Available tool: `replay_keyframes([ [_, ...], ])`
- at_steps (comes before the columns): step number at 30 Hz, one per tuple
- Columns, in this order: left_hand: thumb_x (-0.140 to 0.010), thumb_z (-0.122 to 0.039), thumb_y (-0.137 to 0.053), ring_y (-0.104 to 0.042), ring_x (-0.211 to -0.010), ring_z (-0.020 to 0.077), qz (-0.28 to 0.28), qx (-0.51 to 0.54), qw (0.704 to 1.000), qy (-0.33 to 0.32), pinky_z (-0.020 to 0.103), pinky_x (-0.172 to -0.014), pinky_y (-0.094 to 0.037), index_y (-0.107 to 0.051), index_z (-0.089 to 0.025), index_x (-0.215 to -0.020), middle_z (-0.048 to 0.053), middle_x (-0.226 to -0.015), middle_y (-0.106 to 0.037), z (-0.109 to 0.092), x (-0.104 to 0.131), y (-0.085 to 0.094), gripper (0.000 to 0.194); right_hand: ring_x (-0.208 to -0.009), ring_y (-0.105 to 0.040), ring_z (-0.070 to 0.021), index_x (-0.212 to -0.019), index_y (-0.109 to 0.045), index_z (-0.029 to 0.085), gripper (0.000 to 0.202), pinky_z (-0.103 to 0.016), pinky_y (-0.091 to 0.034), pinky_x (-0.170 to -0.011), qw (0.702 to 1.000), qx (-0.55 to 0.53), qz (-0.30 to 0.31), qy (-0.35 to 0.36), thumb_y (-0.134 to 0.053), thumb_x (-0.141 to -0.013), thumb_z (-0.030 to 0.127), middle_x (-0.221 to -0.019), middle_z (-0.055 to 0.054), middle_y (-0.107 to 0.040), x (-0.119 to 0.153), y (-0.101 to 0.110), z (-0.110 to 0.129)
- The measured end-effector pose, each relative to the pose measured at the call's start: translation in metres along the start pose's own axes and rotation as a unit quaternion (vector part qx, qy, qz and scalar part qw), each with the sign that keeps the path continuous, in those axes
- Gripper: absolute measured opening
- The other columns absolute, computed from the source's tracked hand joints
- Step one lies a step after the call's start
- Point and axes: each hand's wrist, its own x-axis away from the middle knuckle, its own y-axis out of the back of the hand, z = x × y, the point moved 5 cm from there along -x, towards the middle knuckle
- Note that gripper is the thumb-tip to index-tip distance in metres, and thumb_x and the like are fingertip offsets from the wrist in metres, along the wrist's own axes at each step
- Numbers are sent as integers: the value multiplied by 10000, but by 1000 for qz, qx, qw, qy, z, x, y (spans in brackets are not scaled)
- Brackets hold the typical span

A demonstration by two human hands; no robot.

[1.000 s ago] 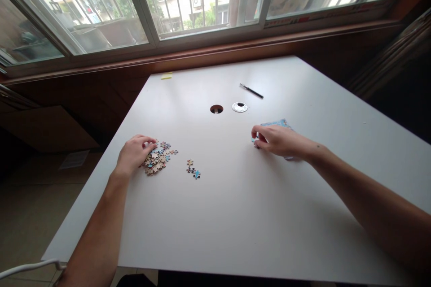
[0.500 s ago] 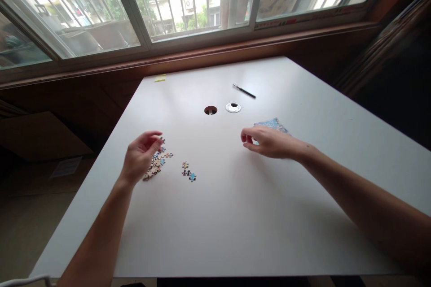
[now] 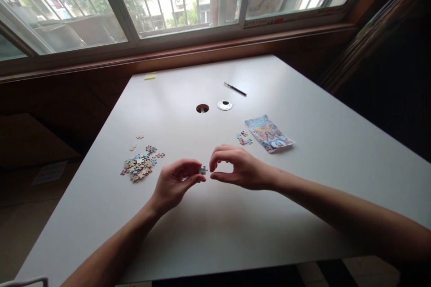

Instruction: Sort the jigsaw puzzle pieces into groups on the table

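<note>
My left hand point(image 3: 177, 181) pinches a jigsaw puzzle piece point(image 3: 202, 170) between thumb and fingers, above the middle of the white table. Close to its right, my right hand point(image 3: 242, 168) is open, with thumb and fingers curved apart and nothing visible between them. A loose pile of puzzle pieces point(image 3: 139, 166) lies left of my left hand, some showing plain tan backs. Behind my right hand is a smaller group of puzzle pieces point(image 3: 244, 138). Beside that group rests a colourful printed picture packet point(image 3: 269, 133). My left hand hides part of the table, where other pieces may lie.
A black pen point(image 3: 235, 89) lies toward the back of the white table point(image 3: 208, 233). Nearer are a round cable hole point(image 3: 202, 108) and its silver cover point(image 3: 225, 105). Yellow tape point(image 3: 150, 76) marks the far left corner. A barred window point(image 3: 178, 0) stands behind.
My left hand has moved right and nearer, from the pile to mid-table, with a puzzle piece. My right hand has come left to meet it, uncovering the packet. The camera view has shifted slightly.
</note>
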Motion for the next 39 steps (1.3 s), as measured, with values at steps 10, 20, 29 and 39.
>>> replay_keyframes([
  [10, -779, -138, -824, -721, -763, 148, 29, 13, 999, -18, 257, -724, -624, -680, -150, -968, 34, -846, -742, -1, 0, -7, 238, -829, -599, -136, -890, -674, 190, 53, -275, -477, -790, 999, -13, -35, -3, -712, -854, 181, -880, -17, -658, 3, -5, -3],
  [20, -810, -122, -796, -747, -816, 177, 48, 39, 998, -11, 290, -774, -626, -685, -162, -1017, 45, -894, -754, 1, 1, -7, 238, -831, -603, -133, -900, -697, 181, 24, -262, -484, -778, 999, -33, -20, -24, -686, -879, 183, -880, -25, -664, 2, -8, -5],
  [29, -861, -96, -738, -761, -833, 190, 57, 77, 995, -17, 320, -796, -646, -667, -166, -1055, 46, -911, -754, 2, 3, -8, 217, -822, -601, -139, -895, -718, 180, 47, -273, -487, -773, 999, -36, -4, -41, -673, -884, 189, -876, -33, -670, 3, -10, -6],
  [39, -862, -100, -738, -762, -826, 187, 59, 78, 995, -19, 308, -787, -647, -662, -157, -1048, 56, -905, -760, 2, 3, -9, 209, -816, -597, -137, -891, -721, 180, 55, -271, -480, -775, 998, -38, 5, -48, -670, -874, 190, -870, -32, -675, 2, -9, -5],
])
